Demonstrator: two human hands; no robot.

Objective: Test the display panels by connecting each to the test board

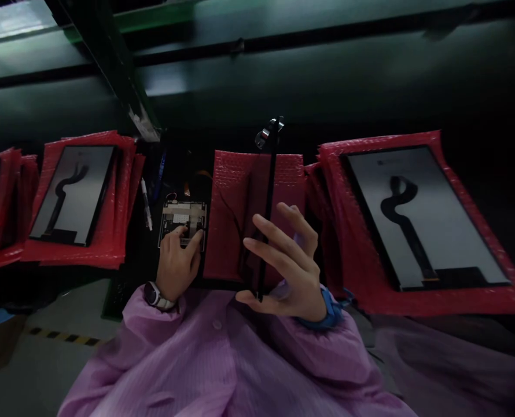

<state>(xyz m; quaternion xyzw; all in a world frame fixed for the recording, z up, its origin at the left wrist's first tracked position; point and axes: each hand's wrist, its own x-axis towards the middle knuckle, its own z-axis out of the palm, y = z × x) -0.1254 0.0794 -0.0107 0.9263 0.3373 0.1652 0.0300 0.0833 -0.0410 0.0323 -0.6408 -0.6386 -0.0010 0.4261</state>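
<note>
My right hand grips a thin dark display panel by its side and lower edge, holding it upright and nearly edge-on to me. Beneath the panel lies a red bubble-wrap sleeve. A thin dark cable curves down beside the panel over the sleeve. My left hand rests with thumb and index finger apart on a small opened device with a circuit board. No object shows between those fingers. An orange flat cable lies just behind the device.
At right, another display panel with a black ribbon cable lies on stacked red sleeves. A similar panel lies on sleeves at left. A white pen and blue pen lie between. A green post stands behind.
</note>
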